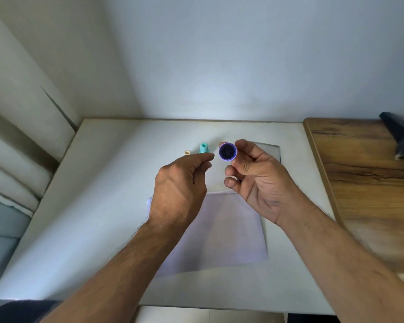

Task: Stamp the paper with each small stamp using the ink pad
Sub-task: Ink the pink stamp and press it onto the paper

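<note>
Above the far edge of the paper point(219, 229), the right hand point(259, 183) pinches a small purple stamp point(228, 152) by its rim, inked face toward the camera. It looks light, rigid and best held by the sides, since the face may smear. The left hand point(182, 183) hovers beside it, fingertips nearly closed on nothing visible. A teal stamp point(204, 148) and a cream stamp point(187, 152) stand behind on the white table point(79, 217), against a pale wall point(219, 54).

Small round purple plastic stamp point(228, 152), smooth rim, dark inked face. Teal plastic stamp point(204, 148), smooth. Thin white paper sheet point(222, 231), matt. White table point(79, 217), smooth matt finish. Brown wood-grain surface point(364, 183), low sheen.
</note>
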Available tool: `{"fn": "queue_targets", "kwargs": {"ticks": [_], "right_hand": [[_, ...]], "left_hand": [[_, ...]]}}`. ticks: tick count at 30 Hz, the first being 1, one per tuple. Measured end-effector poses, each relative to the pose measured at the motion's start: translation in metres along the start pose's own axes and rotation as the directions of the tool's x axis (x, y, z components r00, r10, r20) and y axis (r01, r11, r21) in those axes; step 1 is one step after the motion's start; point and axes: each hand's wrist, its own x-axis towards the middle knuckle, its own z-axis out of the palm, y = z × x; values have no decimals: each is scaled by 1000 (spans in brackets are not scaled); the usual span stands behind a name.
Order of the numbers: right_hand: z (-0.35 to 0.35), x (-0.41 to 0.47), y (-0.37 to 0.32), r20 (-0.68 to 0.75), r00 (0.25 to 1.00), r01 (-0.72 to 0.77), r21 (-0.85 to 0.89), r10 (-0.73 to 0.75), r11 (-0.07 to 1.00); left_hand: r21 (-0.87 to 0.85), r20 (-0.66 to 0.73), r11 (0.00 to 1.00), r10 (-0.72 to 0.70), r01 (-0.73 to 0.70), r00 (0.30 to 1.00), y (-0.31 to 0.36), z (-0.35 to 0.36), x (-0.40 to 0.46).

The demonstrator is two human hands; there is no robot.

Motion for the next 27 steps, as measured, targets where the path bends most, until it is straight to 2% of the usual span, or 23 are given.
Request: {"fn": "queue_targets", "kwargs": {"ticks": [3,5,7,10,13,15,18,22,27], "right_hand": [[4,-1,-5,-32,999,9,-41,-10,999],[2,1,-8,-152,986,40,-193,-70,980],[-7,4,-10,-300,935,66,-380,-190,923],[-30,7,-10,-363,844,35,-697,-394,717],[-45,9,-12,-266,809,-45,-917,-524,396],[-48,11,-12,-182,814,-71,-974,-552,216],[-43,13,-8,-119,828,-94,-993,-548,74],[-32,13,-2,-72,849,-89,-996,-523,-7],[-32,17,2,-120,859,-142,-990,-497,-7]], "left_hand": [[13,7,1000,6,-6,1000,4,-1,-1],[9,15,1000,-5,5,1000,7,0,-1],[-7,35,1000,-15,15,999,10,3,-4],[54,89,998,-27,23,996,10,9,-9],[72,107,995,58,-66,993,3,17,-11],[89,139,992,74,-87,987,-4,21,-10],[127,193,984,97,-123,976,-10,22,-8],[175,248,978,71,-117,966,-14,16,-7],[150,268,986,27,-69,963,-16,9,-4]]}}
